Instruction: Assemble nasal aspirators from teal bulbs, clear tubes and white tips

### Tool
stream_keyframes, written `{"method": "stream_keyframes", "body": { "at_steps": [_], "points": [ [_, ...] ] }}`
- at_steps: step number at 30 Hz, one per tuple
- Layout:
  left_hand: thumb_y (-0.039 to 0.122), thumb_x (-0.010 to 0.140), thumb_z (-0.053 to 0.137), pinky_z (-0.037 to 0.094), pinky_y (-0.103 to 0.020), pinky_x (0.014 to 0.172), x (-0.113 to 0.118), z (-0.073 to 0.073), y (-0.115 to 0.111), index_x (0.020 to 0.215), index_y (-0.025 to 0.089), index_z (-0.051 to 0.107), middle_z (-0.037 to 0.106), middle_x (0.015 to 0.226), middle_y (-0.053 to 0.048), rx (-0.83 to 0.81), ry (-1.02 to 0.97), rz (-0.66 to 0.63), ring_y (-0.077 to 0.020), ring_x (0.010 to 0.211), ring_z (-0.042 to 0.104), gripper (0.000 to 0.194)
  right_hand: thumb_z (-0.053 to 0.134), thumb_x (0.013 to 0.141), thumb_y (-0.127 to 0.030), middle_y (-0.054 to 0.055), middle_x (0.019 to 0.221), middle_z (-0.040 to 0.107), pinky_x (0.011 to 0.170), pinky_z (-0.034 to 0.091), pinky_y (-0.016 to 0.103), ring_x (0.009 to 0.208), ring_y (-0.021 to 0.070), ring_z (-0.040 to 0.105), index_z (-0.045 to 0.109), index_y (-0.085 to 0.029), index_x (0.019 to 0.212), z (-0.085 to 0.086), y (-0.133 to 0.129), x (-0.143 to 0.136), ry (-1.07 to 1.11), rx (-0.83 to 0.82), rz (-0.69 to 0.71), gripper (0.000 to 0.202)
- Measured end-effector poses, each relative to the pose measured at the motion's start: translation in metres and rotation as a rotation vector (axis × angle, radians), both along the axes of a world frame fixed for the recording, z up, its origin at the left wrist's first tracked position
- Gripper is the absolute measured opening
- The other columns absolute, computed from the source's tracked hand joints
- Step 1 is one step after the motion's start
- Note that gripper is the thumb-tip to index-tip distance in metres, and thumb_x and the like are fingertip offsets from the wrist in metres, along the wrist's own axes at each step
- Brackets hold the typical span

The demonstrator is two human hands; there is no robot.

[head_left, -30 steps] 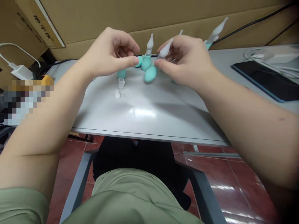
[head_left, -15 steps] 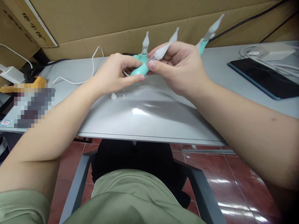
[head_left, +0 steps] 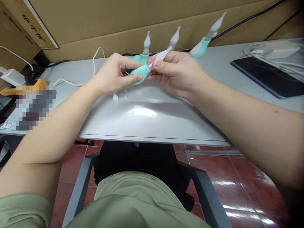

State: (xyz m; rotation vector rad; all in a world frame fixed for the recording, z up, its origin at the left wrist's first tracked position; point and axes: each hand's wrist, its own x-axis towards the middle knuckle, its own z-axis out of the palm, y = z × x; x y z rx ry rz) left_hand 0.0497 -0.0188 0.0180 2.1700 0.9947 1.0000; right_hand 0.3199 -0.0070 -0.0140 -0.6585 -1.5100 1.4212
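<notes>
Above the grey desk I hold a nasal aspirator (head_left: 138, 73) with a mint-green bulb, a clear tube and a white pointed tip. My left hand (head_left: 118, 71) is closed round the bulb, thumb at its near side. My right hand (head_left: 177, 71) pinches the clear tube near the white tip, which points up and to the right. Behind the hands stand a mint aspirator (head_left: 146, 44) and a second aspirator (head_left: 174, 39), its lower part hidden by my right hand. Farther right a third aspirator (head_left: 205, 44) leans on its side. A small white cone (head_left: 115, 96) and tiny clear rings (head_left: 125, 93) lie below my left hand.
A dark phone (head_left: 268, 77) and a white box with coiled cables (head_left: 280, 52) are on the desk's right. At left are a white charger (head_left: 13, 77), a yellow object (head_left: 38, 85) and a thin white cable (head_left: 71, 83). A cardboard wall (head_left: 114, 23) borders the desk's back.
The right hand has turned and shifted slightly, and the held aspirator's tip now points higher. The left hand keeps its hold on the bulb. The view has moved a little.
</notes>
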Motion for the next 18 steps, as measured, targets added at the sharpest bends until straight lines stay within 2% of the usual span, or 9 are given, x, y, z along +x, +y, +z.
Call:
{"method": "stream_keyframes", "body": {
  "at_steps": [3,6,12,15,18],
  "points": [
    [0.029,0.097,0.097,0.075,-0.053,0.104,-0.001,0.002,-0.001,0.094,0.022,0.094,0.094,0.107,-0.007,-0.033,-0.014,-0.08,-0.0335,0.106,0.09,0.008,0.124,0.081,-0.057,0.002,0.11,0.088,0.12,0.08,0.043,0.117,0.0286,0.09,0.09,-0.029,0.106,0.001,-0.004,-0.002,0.007,-0.015,0.006,0.051],
    [0.036,0.096,0.1,0.076,-0.054,0.106,-0.002,0.003,-0.002,0.09,0.023,0.091,0.094,0.108,-0.007,-0.053,-0.017,-0.068,-0.0358,0.112,0.091,0.017,0.127,0.075,-0.06,0.004,0.113,0.091,0.119,0.08,0.045,0.122,0.0331,0.089,0.089,-0.03,0.105,0.0,-0.004,-0.004,0.006,-0.033,0.004,0.057],
    [0.053,0.088,0.103,0.074,-0.066,0.119,-0.006,0.004,-0.003,0.095,0.027,0.096,0.097,0.114,-0.008,-0.021,-0.04,-0.072,-0.04,0.122,0.089,0.029,0.132,0.07,-0.065,0.005,0.112,0.088,0.116,0.077,0.037,0.12,0.0268,0.084,0.08,-0.027,0.099,0.004,0.005,0.002,0.137,-0.065,0.003,0.071],
    [0.064,0.085,0.104,0.074,-0.067,0.116,-0.005,0.004,0.001,0.099,0.035,0.095,0.097,0.117,-0.007,-0.04,-0.049,-0.042,-0.0399,0.122,0.086,0.034,0.13,0.076,-0.062,0.004,0.114,0.086,0.112,0.076,0.04,0.119,0.0269,0.082,0.08,-0.029,0.104,0.009,0.006,0.005,0.156,-0.036,-0.072,0.067],
    [0.065,0.081,0.102,0.075,-0.062,0.106,0.002,0.006,0.007,0.098,0.038,0.088,0.094,0.118,-0.007,0.02,-0.097,-0.012,-0.0355,0.112,0.086,0.034,0.127,0.078,-0.058,0.003,0.111,0.086,0.104,0.075,0.044,0.107,0.0259,0.08,0.083,-0.03,0.104,0.009,0.003,0.004,0.099,-0.004,-0.14,0.058]
  ]
}}
